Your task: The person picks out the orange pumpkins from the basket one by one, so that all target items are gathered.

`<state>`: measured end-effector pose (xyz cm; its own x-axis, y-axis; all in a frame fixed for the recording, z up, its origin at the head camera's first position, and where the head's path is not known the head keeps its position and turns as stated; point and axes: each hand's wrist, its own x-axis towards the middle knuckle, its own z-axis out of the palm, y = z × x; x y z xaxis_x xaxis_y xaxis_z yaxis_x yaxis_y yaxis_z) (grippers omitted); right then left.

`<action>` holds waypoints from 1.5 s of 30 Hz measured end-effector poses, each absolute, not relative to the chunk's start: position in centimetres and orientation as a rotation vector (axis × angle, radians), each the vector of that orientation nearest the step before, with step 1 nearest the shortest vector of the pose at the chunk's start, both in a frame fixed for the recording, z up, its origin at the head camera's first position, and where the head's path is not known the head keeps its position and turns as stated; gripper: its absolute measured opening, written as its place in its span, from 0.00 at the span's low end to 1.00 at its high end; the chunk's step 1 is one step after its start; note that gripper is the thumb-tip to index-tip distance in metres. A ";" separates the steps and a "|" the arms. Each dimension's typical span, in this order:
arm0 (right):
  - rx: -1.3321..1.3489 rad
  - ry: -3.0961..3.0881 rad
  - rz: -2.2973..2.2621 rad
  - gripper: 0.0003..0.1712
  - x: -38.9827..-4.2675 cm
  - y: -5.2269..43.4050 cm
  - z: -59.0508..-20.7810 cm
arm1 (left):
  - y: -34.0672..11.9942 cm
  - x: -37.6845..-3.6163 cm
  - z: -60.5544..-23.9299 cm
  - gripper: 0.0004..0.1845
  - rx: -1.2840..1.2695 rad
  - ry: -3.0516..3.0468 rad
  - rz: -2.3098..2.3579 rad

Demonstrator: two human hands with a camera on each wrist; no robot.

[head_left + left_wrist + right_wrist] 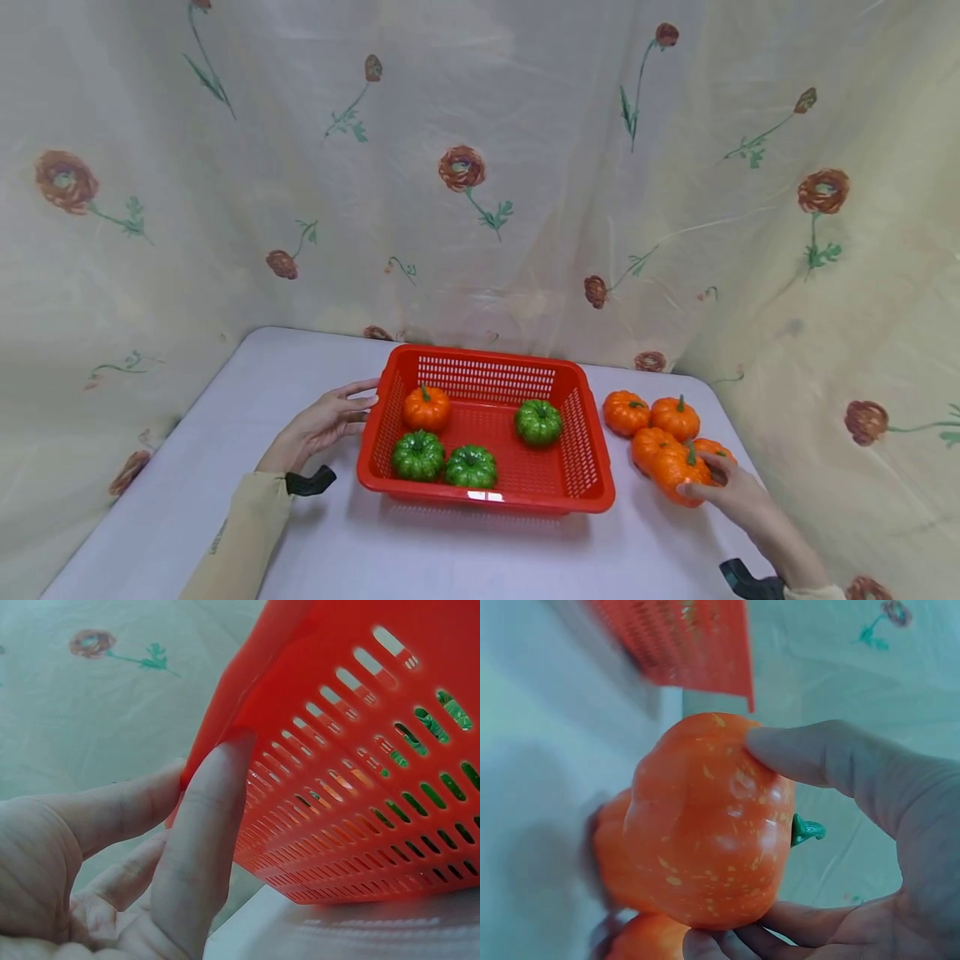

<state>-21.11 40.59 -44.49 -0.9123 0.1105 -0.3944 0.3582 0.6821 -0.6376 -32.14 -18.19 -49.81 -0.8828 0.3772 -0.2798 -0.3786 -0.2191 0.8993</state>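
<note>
My left hand [322,427] pinches the left rim of a red plastic basket [598,442], as the left wrist view shows up close. In the basket lie an orange pumpkin [427,409] and three green pumpkins [538,423], two of them near the front left. On the right, my right hand [738,493] grips a small orange pumpkin [705,817] between thumb and fingers, its green stem pointing toward the palm. This pumpkin is at the near side of a cluster of several orange pumpkins [626,412] and partly covers those behind it.
A white-covered table [420,558] bears the basket and the pumpkins. Flower-patterned curtain cloth [525,250] hangs behind the table and along both sides. The pumpkin cluster sits between the basket's right wall and the table's right edge.
</note>
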 end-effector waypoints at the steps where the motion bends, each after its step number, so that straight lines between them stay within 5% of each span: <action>1: 0.398 2.556 -1.065 0.61 -21.1 40.8 -44.9 | -18.2 -32.2 -49.8 0.34 -0.009 1.574 2.136; 14: 0.448 2.538 -1.052 0.56 -20.4 42.3 -48.4 | -18.5 -32.1 -50.2 0.33 -0.018 1.570 2.147; 26: 0.492 2.556 -1.024 0.67 -20.7 42.5 -49.2 | -18.5 -32.2 -49.9 0.35 0.017 1.589 2.128; 45: 0.199 2.763 -0.974 0.57 -22.8 37.4 -42.2 | -18.3 -32.3 -50.1 0.34 -0.004 1.598 2.132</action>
<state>-22.77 37.37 -42.23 -0.9699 0.0585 -0.2364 0.1938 0.7731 -0.6040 -32.27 -18.30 -50.11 -0.8882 0.3657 -0.2781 -0.3694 -0.2088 0.9055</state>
